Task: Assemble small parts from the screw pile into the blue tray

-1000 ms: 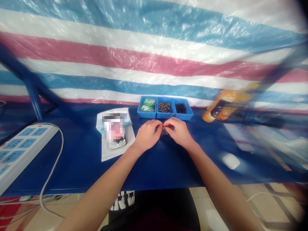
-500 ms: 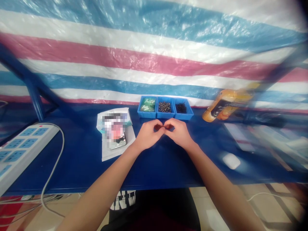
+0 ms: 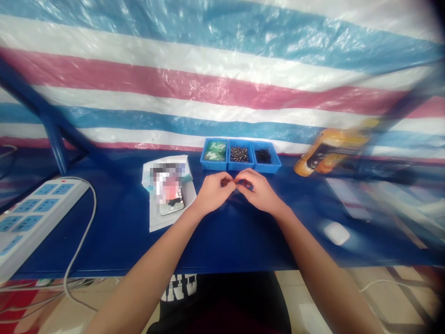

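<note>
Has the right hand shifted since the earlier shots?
No: the right hand sits below the middle and right compartments of the blue divided tray, as in the earlier shots. Any shift is too small to give a direction.

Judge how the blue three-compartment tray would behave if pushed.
The blue plastic tray looks stiff and light, so it would probably slide on the smooth tabletop; the small dark pieces loose in its open compartments might jostle.

Left hand (image 3: 213, 194), right hand (image 3: 259, 191), fingertips (image 3: 232, 181) meeting (palms down), forearms (image 3: 149, 260) angled inward
</note>
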A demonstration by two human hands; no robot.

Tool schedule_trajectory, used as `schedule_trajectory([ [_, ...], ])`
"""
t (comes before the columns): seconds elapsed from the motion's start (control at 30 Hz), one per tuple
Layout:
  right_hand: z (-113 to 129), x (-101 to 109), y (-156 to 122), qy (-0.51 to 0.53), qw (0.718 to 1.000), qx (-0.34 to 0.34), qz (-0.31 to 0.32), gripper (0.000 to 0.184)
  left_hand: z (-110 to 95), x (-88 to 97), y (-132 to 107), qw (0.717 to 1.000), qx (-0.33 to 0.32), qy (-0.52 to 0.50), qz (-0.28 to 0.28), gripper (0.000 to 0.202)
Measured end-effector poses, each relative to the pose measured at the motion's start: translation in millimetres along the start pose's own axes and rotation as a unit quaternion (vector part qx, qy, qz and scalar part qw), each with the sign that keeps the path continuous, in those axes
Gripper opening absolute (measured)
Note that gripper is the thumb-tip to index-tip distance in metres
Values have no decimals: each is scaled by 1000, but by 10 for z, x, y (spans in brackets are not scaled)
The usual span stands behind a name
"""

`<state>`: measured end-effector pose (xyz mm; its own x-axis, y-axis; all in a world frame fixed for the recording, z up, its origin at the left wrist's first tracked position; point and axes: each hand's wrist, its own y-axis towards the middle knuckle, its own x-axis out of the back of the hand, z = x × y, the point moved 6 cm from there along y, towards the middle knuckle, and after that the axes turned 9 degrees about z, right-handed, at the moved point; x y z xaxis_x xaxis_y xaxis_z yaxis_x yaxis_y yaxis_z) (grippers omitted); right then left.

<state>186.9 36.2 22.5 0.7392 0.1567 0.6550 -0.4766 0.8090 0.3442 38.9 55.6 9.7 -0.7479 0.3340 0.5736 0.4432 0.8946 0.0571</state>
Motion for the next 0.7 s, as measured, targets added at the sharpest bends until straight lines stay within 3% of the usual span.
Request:
schedule_trajectory([
  [0.17, -24, 6, 2, 19, 999, -39, -4, 12, -50, 20, -26, 1000, -2, -14, -9, 24],
  [0.4, -110, -42, -30, 46, 989, -136, 34, 45, -89, 37, -52, 999, 1, -28, -29, 34],
  [0.7, -169, -26, -22, 97, 984, -147, 7, 34, -86, 11, -43, 1000, -9, 8, -19, 30],
])
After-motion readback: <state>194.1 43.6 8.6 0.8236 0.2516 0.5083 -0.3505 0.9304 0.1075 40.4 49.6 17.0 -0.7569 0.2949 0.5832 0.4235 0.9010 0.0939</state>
